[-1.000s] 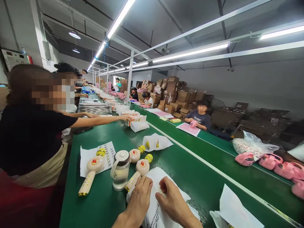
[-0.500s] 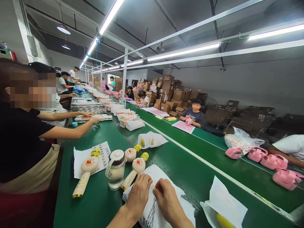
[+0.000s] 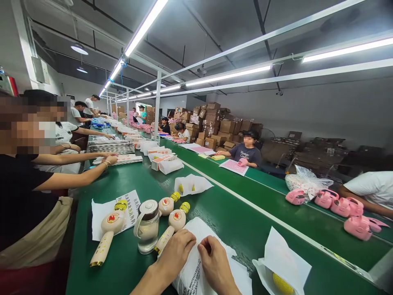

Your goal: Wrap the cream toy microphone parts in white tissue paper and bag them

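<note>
Microphone [image 3: 170, 229] lies handle-toward-wearer, gold head pointing away, beside left hand [image 3: 177, 253].

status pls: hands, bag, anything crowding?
Left hand and right hand pinch white plastic bag flat on belt. Toy microphone and bottle close alongside.

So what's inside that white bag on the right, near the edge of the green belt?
A yellow, bumpy, rounded thing peeks out of the white bag at its lower end. The bag's white paper covers the rest, so what the whole thing is cannot be told.
</note>
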`<state>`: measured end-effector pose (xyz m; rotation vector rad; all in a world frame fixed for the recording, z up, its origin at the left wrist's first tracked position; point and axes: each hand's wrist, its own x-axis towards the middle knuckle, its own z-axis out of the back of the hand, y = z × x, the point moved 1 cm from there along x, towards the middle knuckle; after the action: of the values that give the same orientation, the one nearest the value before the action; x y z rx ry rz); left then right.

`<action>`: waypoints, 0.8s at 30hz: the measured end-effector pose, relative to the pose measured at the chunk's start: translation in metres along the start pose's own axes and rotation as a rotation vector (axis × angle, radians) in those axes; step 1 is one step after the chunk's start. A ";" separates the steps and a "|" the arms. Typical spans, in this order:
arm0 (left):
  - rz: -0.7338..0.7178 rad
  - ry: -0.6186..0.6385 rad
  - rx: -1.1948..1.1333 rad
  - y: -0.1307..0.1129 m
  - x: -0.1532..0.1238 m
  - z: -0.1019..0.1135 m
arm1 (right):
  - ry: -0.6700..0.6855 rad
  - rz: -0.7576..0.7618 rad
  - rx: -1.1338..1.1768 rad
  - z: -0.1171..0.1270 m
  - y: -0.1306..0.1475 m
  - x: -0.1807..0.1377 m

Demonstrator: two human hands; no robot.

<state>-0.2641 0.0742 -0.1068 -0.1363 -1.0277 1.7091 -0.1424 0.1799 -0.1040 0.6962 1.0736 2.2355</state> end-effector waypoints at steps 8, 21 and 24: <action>0.087 -0.240 -0.114 -0.007 -0.012 -0.026 | -0.018 -0.099 0.038 0.003 0.001 0.003; 0.118 -0.266 -0.181 -0.005 -0.009 -0.025 | 0.002 -0.071 0.070 0.005 -0.009 0.011; 0.145 -0.288 -0.194 -0.006 -0.007 -0.030 | 0.039 -0.058 0.119 0.013 -0.009 0.008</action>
<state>-0.2405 0.0848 -0.1242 -0.0915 -1.4276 1.7912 -0.1367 0.1967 -0.1025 0.6638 1.2387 2.1580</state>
